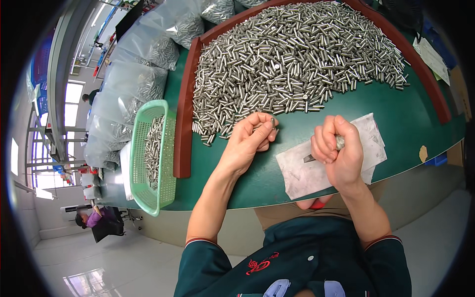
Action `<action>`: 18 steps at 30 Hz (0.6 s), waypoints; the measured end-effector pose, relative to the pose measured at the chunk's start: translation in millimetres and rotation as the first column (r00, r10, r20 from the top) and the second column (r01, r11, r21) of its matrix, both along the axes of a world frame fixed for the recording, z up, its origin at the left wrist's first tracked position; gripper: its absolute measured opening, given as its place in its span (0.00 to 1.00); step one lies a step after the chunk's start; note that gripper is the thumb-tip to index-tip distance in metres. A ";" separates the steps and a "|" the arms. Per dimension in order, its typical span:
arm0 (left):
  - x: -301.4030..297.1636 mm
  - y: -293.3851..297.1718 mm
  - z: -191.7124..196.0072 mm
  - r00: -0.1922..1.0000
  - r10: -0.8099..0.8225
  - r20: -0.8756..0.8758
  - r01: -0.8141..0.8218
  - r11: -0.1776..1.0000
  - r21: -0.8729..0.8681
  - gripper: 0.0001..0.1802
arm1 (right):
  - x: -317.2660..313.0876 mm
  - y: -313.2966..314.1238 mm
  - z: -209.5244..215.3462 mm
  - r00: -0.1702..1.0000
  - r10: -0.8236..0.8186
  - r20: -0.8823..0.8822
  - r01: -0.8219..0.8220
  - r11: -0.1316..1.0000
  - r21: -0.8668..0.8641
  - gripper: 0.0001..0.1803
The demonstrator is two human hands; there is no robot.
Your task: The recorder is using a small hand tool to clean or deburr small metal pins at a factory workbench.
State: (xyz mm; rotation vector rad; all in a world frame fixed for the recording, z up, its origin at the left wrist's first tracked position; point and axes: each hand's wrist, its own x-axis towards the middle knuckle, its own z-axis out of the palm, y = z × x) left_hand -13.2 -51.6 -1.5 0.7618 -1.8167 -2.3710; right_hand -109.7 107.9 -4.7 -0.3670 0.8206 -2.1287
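Note:
My left hand (250,137) is closed in a pinch at the near edge of the heap of short metal pins (297,54). A small metal pin (273,122) stands up from between its thumb and fingertips. To the right, my right hand (341,151) makes a fist above a smudged white sheet (299,180) on the table. A pale, wrapped-looking piece (340,142) shows inside that fist. Beside the fingers a flat grey metal tip (308,158) pokes out; whether it belongs to the pale piece is hidden.
Red-brown rails (184,114) border the heap on the green table (252,185). A green plastic basket (167,183) with more pins stands left, beside several clear bags (131,81) of pins. Papers (431,59) lie at the far right. A person (94,218) sits in the background.

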 end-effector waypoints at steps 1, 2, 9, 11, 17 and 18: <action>-0.1 0.1 0.1 1.000 0.000 0.000 0.000 1.000 0.001 0.06 | 0.2 0.2 -0.1 1.000 0.000 0.000 0.000 1.000 0.001 0.21; -0.5 0.2 0.0 1.000 -0.009 0.005 0.009 1.000 -0.005 0.07 | -0.1 0.4 -0.4 1.000 0.002 0.006 -0.002 1.000 -0.001 0.21; -0.5 -1.6 0.7 1.000 -0.023 0.003 0.023 0.999 0.037 0.07 | -0.2 0.5 -0.7 1.000 0.003 0.005 -0.003 1.000 -0.001 0.20; -0.1 -4.1 0.7 1.000 -0.018 -0.012 0.019 0.996 0.086 0.08 | -0.1 0.5 -0.1 1.000 0.002 0.011 -0.002 1.000 -0.002 0.20; 0.7 -10.2 -0.3 0.999 0.001 -0.039 0.007 0.981 0.193 0.09 | -0.7 0.8 0.1 1.000 0.003 0.002 -0.003 1.000 0.005 0.21; 0.8 -11.0 -0.1 0.999 0.010 -0.042 0.000 0.974 0.228 0.09 | -0.6 0.8 0.5 1.000 -0.001 -0.002 0.001 1.000 0.010 0.21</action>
